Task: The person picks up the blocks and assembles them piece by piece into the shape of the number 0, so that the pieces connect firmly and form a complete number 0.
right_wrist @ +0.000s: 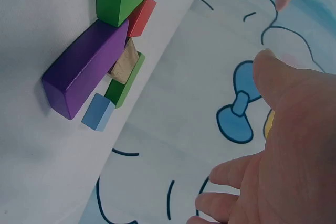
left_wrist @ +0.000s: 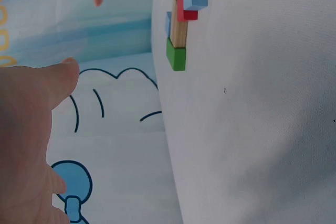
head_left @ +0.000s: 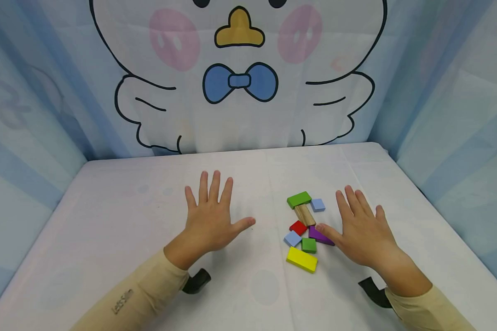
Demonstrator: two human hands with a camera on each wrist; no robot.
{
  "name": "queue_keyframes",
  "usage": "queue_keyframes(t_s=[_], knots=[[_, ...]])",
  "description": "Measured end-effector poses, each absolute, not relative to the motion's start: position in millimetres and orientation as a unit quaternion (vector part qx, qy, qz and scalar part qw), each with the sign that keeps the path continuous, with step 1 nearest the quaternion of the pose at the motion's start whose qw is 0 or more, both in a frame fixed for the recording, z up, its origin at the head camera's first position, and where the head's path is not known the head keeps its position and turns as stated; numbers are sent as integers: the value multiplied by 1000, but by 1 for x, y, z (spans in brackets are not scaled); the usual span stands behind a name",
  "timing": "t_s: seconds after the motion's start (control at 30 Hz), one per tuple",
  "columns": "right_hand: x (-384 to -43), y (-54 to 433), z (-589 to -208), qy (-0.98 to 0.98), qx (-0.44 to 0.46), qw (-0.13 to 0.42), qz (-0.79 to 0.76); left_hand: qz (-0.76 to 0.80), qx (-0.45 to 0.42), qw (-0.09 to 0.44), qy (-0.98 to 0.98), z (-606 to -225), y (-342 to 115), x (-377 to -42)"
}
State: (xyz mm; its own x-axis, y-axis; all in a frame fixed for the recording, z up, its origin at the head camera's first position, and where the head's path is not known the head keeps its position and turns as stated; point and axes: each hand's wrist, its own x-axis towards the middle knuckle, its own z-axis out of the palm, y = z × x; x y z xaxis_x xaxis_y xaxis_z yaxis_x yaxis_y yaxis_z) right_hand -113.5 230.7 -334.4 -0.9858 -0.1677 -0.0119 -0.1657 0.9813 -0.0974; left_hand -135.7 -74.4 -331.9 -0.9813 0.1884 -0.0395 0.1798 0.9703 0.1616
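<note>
Both hands are spread above the white table, palms down, holding nothing. The left hand (head_left: 210, 223) is left of a cluster of wooden blocks, its thumb pointing toward them. Just right of the cluster is the right hand (head_left: 362, 232), its thumb tip overlapping the purple block (head_left: 320, 236) in the head view; the right wrist view shows the thumb apart from the blocks. A green block (head_left: 299, 199), a light blue block (head_left: 318, 205), a plain wood block (head_left: 304, 214), a red block (head_left: 298, 228), another light blue block (head_left: 292, 238), a small green block (head_left: 308, 245) and a yellow block (head_left: 301, 259) lie close together.
A white cloth covers the table (head_left: 120, 220). Behind it hangs a curtain (head_left: 240, 124) with a cartoon figure and blue bow tie, and blue curtains (head_left: 459, 115) flank both sides. Dark straps (head_left: 196, 281) show at both wrists.
</note>
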Motion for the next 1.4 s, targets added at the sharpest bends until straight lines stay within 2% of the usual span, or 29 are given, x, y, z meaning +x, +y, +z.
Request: queue_keyframes(t_s=[0.57, 0.83, 1.07, 1.2, 1.4], knots=[[-115, 232, -335, 995, -84, 0, -61, 116, 121, 17, 986, -335, -70, -137], [-113, 232, -336, 987, -117, -52, -95, 139, 169, -36, 975, -340, -66, -136], [-108, 230, -337, 980, -106, -50, -163, 212, 230, -78, 947, -347, -60, -137], [-104, 227, -341, 974, -109, -46, -192, 258, 259, -78, 928, -353, -56, -138], [-99, 223, -349, 969, -129, -44, -206, 299, 279, -51, 911, -361, -48, -140]])
